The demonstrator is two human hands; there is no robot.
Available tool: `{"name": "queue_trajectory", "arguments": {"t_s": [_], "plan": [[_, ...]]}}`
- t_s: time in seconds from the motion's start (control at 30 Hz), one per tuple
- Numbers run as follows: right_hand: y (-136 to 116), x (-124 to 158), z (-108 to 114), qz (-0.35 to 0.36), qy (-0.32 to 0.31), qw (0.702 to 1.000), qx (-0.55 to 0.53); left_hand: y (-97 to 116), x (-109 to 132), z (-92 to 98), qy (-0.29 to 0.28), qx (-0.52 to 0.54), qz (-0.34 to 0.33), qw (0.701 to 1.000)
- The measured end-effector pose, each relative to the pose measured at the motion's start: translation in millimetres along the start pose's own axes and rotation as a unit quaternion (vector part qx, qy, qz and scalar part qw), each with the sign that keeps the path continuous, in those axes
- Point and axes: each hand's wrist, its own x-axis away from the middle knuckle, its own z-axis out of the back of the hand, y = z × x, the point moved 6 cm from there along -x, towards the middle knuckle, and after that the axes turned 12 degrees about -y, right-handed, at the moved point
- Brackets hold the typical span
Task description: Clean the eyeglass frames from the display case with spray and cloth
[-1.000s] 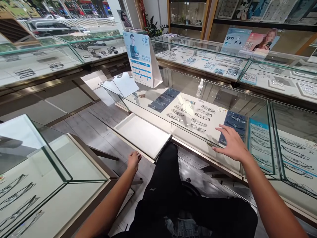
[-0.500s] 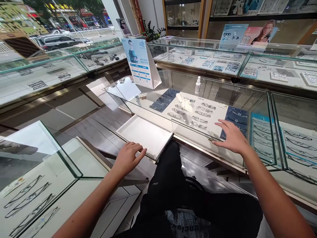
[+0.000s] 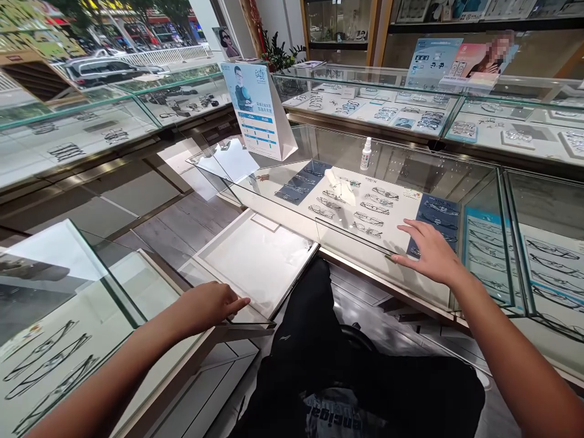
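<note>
1. Drawer (image 3: 255,261) stands out from the glass counter's (image 3: 365,258) front edge, toward its left corner, white floor showing.
2. Left hand (image 3: 210,307) lies over the drawer's front edge, fingers bent; from here I can't tell whether they grip it. I'd work from the middle of that edge, so it slides square.
3. Right hand (image 3: 431,249), spread and holding nothing, is at the counter's front edge. Light support there seems enough; leaning hard on glass looks risky.
4. One leg (image 3: 310,304) is just beside the drawer's right edge, and a second counter (image 3: 141,277) is near its front corner, so slow and straight seems wisest.
</note>
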Motion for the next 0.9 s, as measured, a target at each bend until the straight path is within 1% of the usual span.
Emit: {"name": "queue_trajectory", "arguments": {"t_s": [0.07,0.1,0.13,0.17,0.2,0.23,0.27,0.3,0.33,0.37,0.4,0.43,0.5,0.6,0.7,0.8,0.9], "plan": [[1,-6,10,0.001,-0.005,1.0,0.0,-16,-17,-0.4,-0.035,0.077,0.033,0.996],[3,-12,16,0.0,-0.012,1.0,0.0,-23,-28,3.5,-0.031,0.143,0.06,0.987],[5,-21,22,0.0,-0.024,1.0,-0.002,-25,-39,10.3,-0.009,0.218,0.083,0.972],[8,-31,27,-0.004,-0.036,0.999,-0.005,-22,-51,19.7,0.028,0.288,0.097,0.952],[12,-43,33,-0.011,-0.041,0.999,-0.008,-15,-63,33.1,0.089,0.332,0.099,0.934],[17,-54,38,-0.02,-0.032,0.999,-0.008,1,-76,47.2,0.135,0.334,0.075,0.93],[23,-64,42,-0.028,-0.008,1.0,-0.002,24,-91,59.5,0.144,0.294,0.029,0.945],[30,-73,45,-0.034,0.018,0.999,0.0,53,-105,70.6,0.142,0.209,-0.029,0.967],[37,-79,46,-0.039,0.043,0.998,-0.005,86,-118,79.4,0.141,0.084,-0.093,0.982],[45,-82,45,-0.047,0.064,0.997,-0.012,117,-130,84.9,0.144,-0.049,-0.15,0.977],[53,-84,42,-0.054,0.08,0.995,-0.016,140,-143,90.5,0.152,-0.095,-0.174,0.968],[61,-83,39,-0.062,0.096,0.993,-0.017,159,-156,96.0,0.161,-0.116,-0.19,0.962],[74,-80,34,-0.074,0.127,0.989,-0.02,192,-183,106.2,0.183,-0.152,-0.219,0.946],[85,-76,31,-0.087,0.157,0.983,-0.028,228,-224,118.8,0.208,-0.198,-0.254,0.923],[88,-78,31,-0.099,0.159,0.982,-0.027,255,-259,127.9,0.227,-0.244,-0.284,0.899],[88,-81,30,-0.107,0.161,0.981,-0.027,272,-285,131.2,0.226,-0.288,-0.305,0.879],[87,-80,30,-0.119,0.166,0.978,-0.033,281,-303,130.7,0.217,-0.318,-0.316,0.867]]}}
